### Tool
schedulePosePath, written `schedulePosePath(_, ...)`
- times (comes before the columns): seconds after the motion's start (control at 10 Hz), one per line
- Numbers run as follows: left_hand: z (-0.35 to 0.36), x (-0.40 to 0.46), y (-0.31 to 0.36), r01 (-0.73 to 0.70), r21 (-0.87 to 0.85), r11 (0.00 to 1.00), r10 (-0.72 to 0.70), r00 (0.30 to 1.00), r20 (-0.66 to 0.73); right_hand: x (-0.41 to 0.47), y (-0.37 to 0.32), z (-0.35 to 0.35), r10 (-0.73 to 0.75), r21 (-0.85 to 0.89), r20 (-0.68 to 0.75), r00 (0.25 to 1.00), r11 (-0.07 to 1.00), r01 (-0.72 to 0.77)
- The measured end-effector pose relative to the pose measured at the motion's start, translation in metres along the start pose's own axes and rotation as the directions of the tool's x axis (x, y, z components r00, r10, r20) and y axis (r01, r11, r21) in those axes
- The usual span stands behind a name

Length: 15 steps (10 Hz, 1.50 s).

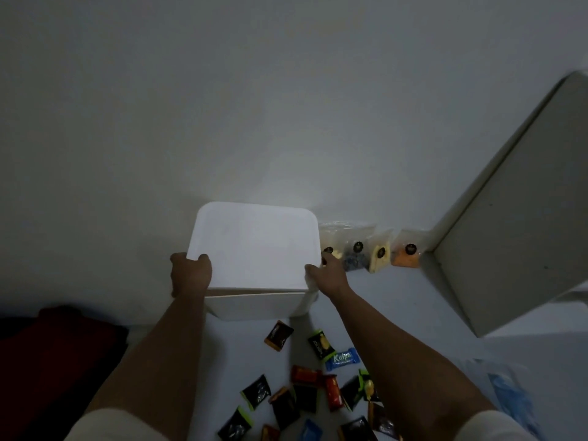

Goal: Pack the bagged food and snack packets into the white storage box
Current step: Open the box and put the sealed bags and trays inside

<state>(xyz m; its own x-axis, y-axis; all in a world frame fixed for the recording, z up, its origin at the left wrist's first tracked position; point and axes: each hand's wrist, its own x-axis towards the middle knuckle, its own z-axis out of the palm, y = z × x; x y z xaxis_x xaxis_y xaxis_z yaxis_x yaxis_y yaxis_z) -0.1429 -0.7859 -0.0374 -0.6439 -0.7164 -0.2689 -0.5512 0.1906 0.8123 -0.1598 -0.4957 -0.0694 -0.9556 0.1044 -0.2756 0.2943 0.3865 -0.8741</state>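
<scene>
Opening step: left hand (pixel 190 272) and right hand (pixel 325 272) gripping flat white plastic lid (pixel 254 246) on white storage box (pixel 257 305), against wall; foil snack packets (pixel 305 389) and clear food bags (pixel 366 249) unpacked; next, lift lid clear, set aside

We read one legible text only: the word "Kalpa", in white letters on a blue snack packet (pixel 342 358) lying on the pale surface among the other loose wrappers. We note print on a black and green packet (pixel 320 342) just beside it, but the letters are too small and blurred to make out. We see round dark stickers (pixel 410 248) on the clear food bags against the wall; whatever they carry cannot be read. The remaining wrappers show no readable wording.
</scene>
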Motion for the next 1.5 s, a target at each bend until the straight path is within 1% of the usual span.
schedulePosePath(0.1,-0.008,-0.018,0.012,-0.037,-0.032,0.999,0.036,0.999,-0.031,-0.01,-0.009,-0.005,-0.035,0.078,-0.031,0.999,0.996,0.037)
schedulePosePath(0.2,-0.01,-0.039,0.02,-0.095,-0.069,0.993,0.094,0.995,-0.017,-0.024,-0.015,-0.018,-0.044,0.148,-0.138,0.989,0.987,0.064)
schedulePosePath(0.3,-0.001,-0.072,0.032,-0.157,-0.083,0.984,0.162,0.986,0.051,-0.037,-0.008,-0.044,0.044,0.282,-0.262,0.964,0.959,0.033)
schedulePosePath(0.4,0.023,-0.111,0.038,-0.167,-0.157,0.973,0.199,0.956,0.217,-0.049,0.023,-0.086,0.184,0.326,-0.4,0.898,0.944,-0.048)
schedulePosePath(0.5,0.051,-0.158,0.038,-0.131,-0.228,0.965,0.211,0.904,0.373,-0.056,0.082,-0.136,0.259,0.319,-0.463,0.848,0.941,-0.113)
schedulePosePath(0.6,0.082,-0.201,0.029,0.002,-0.274,0.962,0.153,0.826,0.543,-0.096,0.096,-0.182,0.369,0.323,-0.454,0.811,0.917,-0.236)
schedulePosePath(0.7,0.113,-0.226,0.008,0.184,-0.25,0.95,0.045,0.716,0.697,-0.119,0.108,-0.221,0.425,0.246,-0.416,0.804,0.904,-0.351)
schedulePosePath(0.8,0.141,-0.236,-0.016,0.346,-0.223,0.912,-0.067,0.659,0.749,-0.118,0.127,-0.248,0.468,0.203,-0.345,0.813,0.883,-0.422)
schedulePosePath(0.9,0.169,-0.238,-0.031,0.472,-0.197,0.859,-0.177,0.636,0.751,-0.103,0.143,-0.264,0.512,0.203,-0.264,0.818,0.858,-0.472)
schedulePosePath(1.0,0.19,-0.238,-0.042,0.558,-0.207,0.804,-0.253,0.635,0.73,-0.077,0.159,-0.271,0.535,0.227,-0.182,0.825,0.839,-0.494)
schedulePosePath(1.1,0.213,-0.236,-0.045,0.579,-0.225,0.784,-0.291,0.662,0.69,-0.05,0.172,-0.273,0.595,0.317,-0.126,0.794,0.783,-0.536)
schedulePosePath(1.2,0.232,-0.229,-0.053,0.449,-0.186,0.874,-0.25,0.744,0.62,-0.027,0.188,-0.27,0.645,0.315,-0.094,0.759,0.742,-0.592)
schedulePosePath(1.4,0.261,-0.22,-0.078,0.596,-0.208,0.776,-0.406,0.724,0.557,-0.003,0.208,-0.267,0.629,0.34,0.014,0.777,0.728,-0.595)
schedulePosePath(1.5,0.27,-0.218,-0.087,0.544,-0.202,0.815,-0.398,0.778,0.487,0.005,0.211,-0.267,0.627,0.419,0.046,0.777,0.695,-0.585)
